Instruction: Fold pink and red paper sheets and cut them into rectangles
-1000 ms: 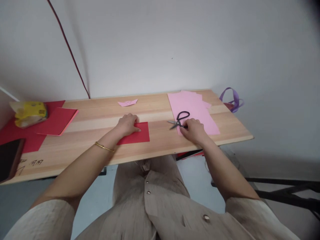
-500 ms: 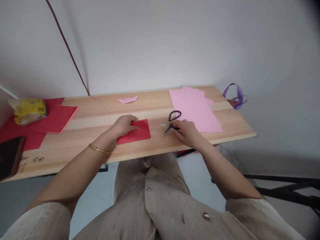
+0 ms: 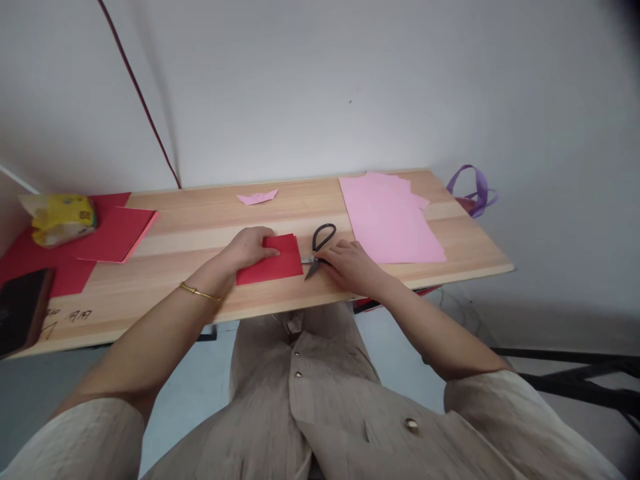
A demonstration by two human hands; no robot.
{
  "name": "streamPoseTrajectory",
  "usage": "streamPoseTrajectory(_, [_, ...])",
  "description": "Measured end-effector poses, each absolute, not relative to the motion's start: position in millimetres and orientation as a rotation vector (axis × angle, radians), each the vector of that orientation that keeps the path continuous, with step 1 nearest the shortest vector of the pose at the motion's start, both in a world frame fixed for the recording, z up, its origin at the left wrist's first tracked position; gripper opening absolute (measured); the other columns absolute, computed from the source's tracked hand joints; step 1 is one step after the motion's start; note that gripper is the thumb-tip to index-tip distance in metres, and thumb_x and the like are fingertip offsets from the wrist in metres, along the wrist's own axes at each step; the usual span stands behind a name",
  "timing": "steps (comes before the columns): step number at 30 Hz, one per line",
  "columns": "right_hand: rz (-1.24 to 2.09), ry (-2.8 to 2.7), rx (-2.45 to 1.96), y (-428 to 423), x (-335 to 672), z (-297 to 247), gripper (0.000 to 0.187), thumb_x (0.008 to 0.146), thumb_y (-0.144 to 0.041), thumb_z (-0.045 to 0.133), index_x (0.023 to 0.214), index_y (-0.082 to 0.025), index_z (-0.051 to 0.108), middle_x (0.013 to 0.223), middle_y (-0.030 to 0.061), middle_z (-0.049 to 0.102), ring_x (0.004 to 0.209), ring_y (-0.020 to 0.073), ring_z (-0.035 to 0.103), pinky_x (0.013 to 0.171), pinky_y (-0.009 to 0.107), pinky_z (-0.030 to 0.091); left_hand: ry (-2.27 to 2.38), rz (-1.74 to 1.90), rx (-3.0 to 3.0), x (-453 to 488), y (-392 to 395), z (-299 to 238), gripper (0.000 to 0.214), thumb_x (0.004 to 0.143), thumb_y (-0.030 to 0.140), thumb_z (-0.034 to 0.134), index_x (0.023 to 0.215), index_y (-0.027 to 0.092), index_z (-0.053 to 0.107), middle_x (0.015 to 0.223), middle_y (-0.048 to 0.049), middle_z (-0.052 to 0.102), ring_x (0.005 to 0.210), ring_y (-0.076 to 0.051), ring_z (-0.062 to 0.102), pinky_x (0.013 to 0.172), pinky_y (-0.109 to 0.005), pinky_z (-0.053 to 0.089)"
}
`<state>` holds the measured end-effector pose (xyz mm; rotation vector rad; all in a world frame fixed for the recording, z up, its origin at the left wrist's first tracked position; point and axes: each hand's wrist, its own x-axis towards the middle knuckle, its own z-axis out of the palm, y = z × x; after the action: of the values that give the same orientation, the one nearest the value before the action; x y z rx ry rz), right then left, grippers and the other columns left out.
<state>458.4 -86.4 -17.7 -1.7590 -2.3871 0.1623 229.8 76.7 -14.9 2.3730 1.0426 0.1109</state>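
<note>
A folded piece of red paper [image 3: 277, 260] lies near the table's front edge, its layers slightly apart at the upper right corner. My left hand [image 3: 251, 247] is closed on its left side, thumb on top; the other fingertips are partly hidden. At the paper's right edge is a pair of dark-handled scissors [image 3: 324, 235], blades spread. One blade reaches the paper's edge, and whether it lies between the layers I cannot tell. The other blade points down toward the front of the table. My right hand [image 3: 350, 267] is closed around the lower handle, which it mostly hides.
Pink sheets [image 3: 393, 223] lie to the right, and a small pink paper piece [image 3: 257, 197] at the back. On the left are red sheets [image 3: 117, 235], a yellow packet [image 3: 65, 217] and a dark flat object [image 3: 24, 310]. A purple strap [image 3: 480, 190] hangs beyond the right end.
My right hand has brought the scissors left, from a gap beside the red paper up to its right edge. My left hand stays on the paper, whose upper layers now show apart.
</note>
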Motion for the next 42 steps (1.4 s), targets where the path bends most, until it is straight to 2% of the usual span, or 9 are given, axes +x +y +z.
streamPoseTrajectory(3, [0.176,-2.411,-1.733,-93,456,-18,0.029,0.097,-0.023,0.047,0.121,-0.019,0.061,0.107,0.0103,0.069,0.103,0.0259,0.055,0.084,0.037,0.036,1.046,0.115,2.402,230,77,-15,0.028,0.074,0.038,0.068,0.094,0.019,0.066,0.088,-0.0047,0.069,0.078,-0.021,0.062,0.071,-0.032,0.048])
streamPoseTrajectory(6, [0.181,-2.416,-1.724,-97,455,-20,0.029,0.097,-0.022,0.047,0.121,-0.019,0.062,0.105,0.01,0.069,0.101,0.0255,0.055,0.086,0.037,0.036,0.948,0.237,2.528,226,79,-16,0.048,0.077,0.038,0.068,0.119,0.016,0.061,0.114,-0.0116,0.067,0.1,-0.026,0.061,0.089,-0.039,0.048])
streamPoseTrajectory(8, [0.18,-2.411,-1.712,-98,455,-20,0.029,0.096,-0.022,0.048,0.121,-0.019,0.062,0.107,0.0104,0.068,0.101,0.0256,0.054,0.087,0.038,0.036,0.765,0.336,2.669,223,83,-17,0.052,0.083,0.037,0.062,0.131,0.017,0.056,0.134,-0.0151,0.057,0.122,-0.029,0.052,0.104,-0.045,0.04])
streamPoseTrajectory(10, [0.184,-2.406,-1.683,-98,456,-20,0.029,0.096,-0.022,0.047,0.121,-0.019,0.062,0.111,0.0116,0.066,0.103,0.0255,0.054,0.088,0.039,0.037,0.53,0.339,2.759,220,86,-20,0.045,0.091,0.035,0.052,0.133,0.019,0.057,0.144,-0.0144,0.05,0.133,-0.028,0.043,0.112,-0.048,0.032])
streamPoseTrajectory(14, [0.216,-2.392,-1.633,-97,458,-23,0.032,0.096,-0.021,0.047,0.124,-0.019,0.061,0.116,0.013,0.064,0.106,0.0256,0.054,0.088,0.04,0.039,0.268,0.164,2.753,213,89,-32,0.04,0.096,0.035,0.044,0.128,0.022,0.063,0.144,-0.011,0.052,0.135,-0.027,0.042,0.114,-0.049,0.033])
streamPoseTrajectory(20, [0.237,-2.385,-1.572,-102,465,-32,0.032,0.097,-0.024,0.046,0.123,-0.018,0.062,0.111,0.0132,0.064,0.103,0.0247,0.054,0.088,0.039,0.04,0.345,0.257,2.776,202,78,-49,0.043,0.099,0.038,0.039,0.129,0.02,0.062,0.146,-0.0119,0.05,0.137,-0.027,0.041,0.115,-0.05,0.031])
streamPoseTrajectory(32, [0.267,-2.391,-1.518,-95,456,-36,0.033,0.099,-0.027,0.044,0.126,-0.019,0.062,0.112,0.0131,0.065,0.106,0.0251,0.054,0.089,0.041,0.04,0.386,0.192,2.839,200,67,-47,0.038,0.096,0.041,0.047,0.131,0.034,0.061,0.15,-0.0087,0.043,0.137,-0.031,0.038,0.114,-0.052,0.028])
streamPoseTrajectory(38, [0.33,-2.392,-1.498,-94,464,-32,0.034,0.098,-0.028,0.043,0.124,-0.018,0.062,0.114,0.0127,0.064,0.107,0.0254,0.054,0.091,0.04,0.04,0.302,0.153,2.88,205,63,-40,0.039,0.097,0.038,0.045,0.132,0.031,0.061,0.154,-0.0076,0.039,0.143,-0.031,0.03,0.115,-0.051,0.024])
streamPoseTrajectory(42, [0.344,-2.388,-1.505,-95,464,-31,0.034,0.098,-0.028,0.043,0.125,-0.019,0.062,0.114,0.0128,0.064,0.108,0.0254,0.054,0.091,0.041,0.041,0.315,0.054,2.849,209,55,-45,0.044,0.098,0.04,0.045,0.14,0.03,0.053,0.155,-0.0081,0.038,0.147,-0.029,0.025,0.117,-0.053,0.016])
